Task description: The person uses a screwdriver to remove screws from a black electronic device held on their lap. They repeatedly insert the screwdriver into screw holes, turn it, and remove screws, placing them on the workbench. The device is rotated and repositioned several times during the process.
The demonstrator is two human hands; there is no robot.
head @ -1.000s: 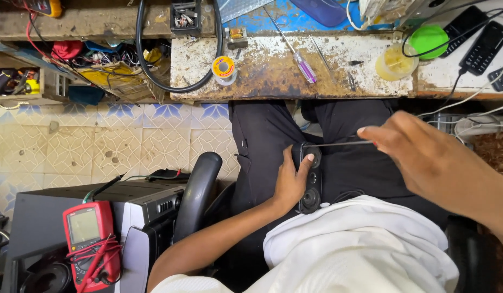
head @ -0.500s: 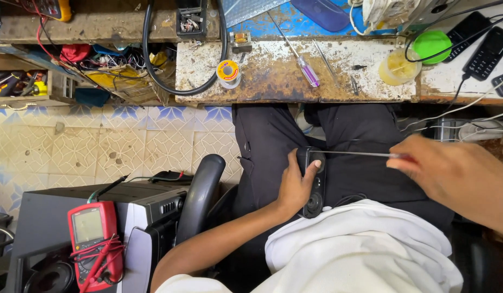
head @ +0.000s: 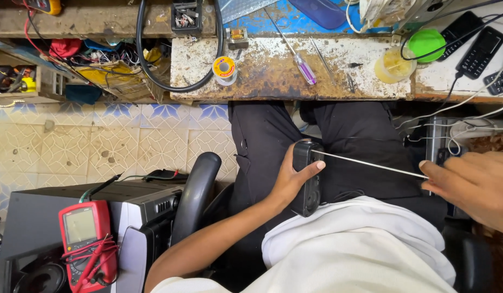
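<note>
Gripping a small black radio upright on the lap, the left hand wraps it while the right hand fingers pinch its extended thin antenna.

Even daylight, sharp, slight edge distortion

Free room is small. The radio on the lap has its thin antenna stretched to the right, so it bars the way betw. lap and bench edge. Cables hang at far right. On the left, chair armrest and red multimeter block; tiled floor beyond is open.
</note>
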